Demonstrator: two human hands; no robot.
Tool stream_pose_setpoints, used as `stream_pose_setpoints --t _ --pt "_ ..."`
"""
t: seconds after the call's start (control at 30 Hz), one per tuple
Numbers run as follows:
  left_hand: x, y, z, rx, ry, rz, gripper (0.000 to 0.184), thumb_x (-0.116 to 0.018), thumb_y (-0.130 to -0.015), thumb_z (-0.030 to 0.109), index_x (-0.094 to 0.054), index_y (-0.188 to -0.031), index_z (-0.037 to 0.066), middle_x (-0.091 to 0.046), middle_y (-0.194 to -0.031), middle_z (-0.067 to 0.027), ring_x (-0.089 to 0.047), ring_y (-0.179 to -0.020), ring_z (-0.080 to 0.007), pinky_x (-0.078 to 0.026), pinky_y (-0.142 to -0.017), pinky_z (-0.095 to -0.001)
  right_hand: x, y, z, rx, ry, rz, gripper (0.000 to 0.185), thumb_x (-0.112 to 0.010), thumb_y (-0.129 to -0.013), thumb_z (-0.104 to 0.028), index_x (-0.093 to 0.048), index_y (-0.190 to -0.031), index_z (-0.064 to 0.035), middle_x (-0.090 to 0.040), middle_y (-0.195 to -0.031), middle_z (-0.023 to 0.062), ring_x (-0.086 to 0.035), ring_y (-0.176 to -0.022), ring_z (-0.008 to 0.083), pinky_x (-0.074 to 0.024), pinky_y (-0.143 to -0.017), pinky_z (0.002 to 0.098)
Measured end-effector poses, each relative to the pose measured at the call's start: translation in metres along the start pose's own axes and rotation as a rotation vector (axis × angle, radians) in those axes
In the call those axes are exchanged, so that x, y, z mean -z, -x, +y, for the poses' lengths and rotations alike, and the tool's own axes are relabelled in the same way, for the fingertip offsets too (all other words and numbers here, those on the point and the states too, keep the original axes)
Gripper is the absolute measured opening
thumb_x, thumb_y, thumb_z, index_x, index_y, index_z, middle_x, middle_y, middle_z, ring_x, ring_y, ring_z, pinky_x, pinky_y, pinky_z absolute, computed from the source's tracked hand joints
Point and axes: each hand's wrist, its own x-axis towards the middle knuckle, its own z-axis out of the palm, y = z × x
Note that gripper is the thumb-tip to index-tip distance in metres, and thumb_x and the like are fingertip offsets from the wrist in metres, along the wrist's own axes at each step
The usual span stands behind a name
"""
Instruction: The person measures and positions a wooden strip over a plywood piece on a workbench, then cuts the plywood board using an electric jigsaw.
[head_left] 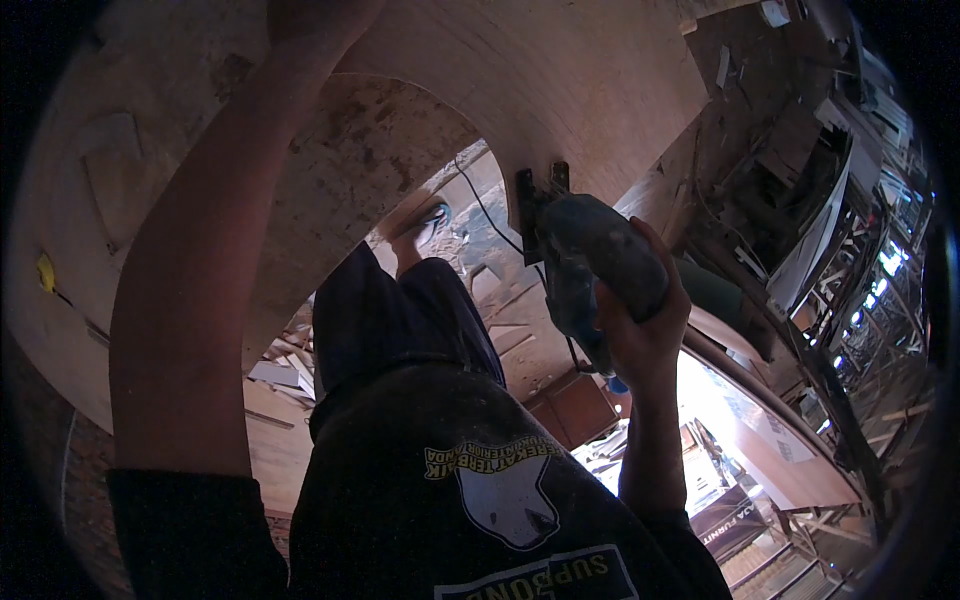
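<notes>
One plywood sheet [590, 80] spreads across the top; one dark T-shirt [400, 440] reads "SUPBOND", upside down. And here's one jigsaw [600, 245] at the sheet's curved edge, right hand [650, 325] fingers wrapped round it! Left hand [320, 14] cut off up top: can't tell its fingers. One sign [728, 522] shows "FURNIT"; one yellow-handled tool [46, 273], far left.

Free room: over the plywood sheet [590, 90], between left forearm [195, 290] and power tool [590, 235]. Second opening: inside the sheet's curved edge. Obstructions: power tool, gripped by right hand [650, 325], at that edge; dark cord [487, 213] beside it; person's legs [405, 315] below; scrap timber [795, 155] right, beyond the sheet.
</notes>
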Motion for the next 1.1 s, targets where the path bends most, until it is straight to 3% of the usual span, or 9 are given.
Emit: stream_pose_setpoints --t 1.1 --pt "0.003 0.003 0.003 -0.008 -0.050 0.032 0.067 -0.058 -0.099 0.046 -0.051 -0.146 -0.002 -0.051 -0.147 -0.0246 -0.045 -0.140 -0.0373 -0.035 -0.119 -0.0464 -0.001 -0.004 -0.012 0.035 -0.025 -0.041 0.069 -0.068 -0.081 0.000 -0.051 -0.148 -0.0035 -0.067 -0.132 0.0207 -0.066 -0.122 0.0279 -0.0510 -0.107 0.0387"
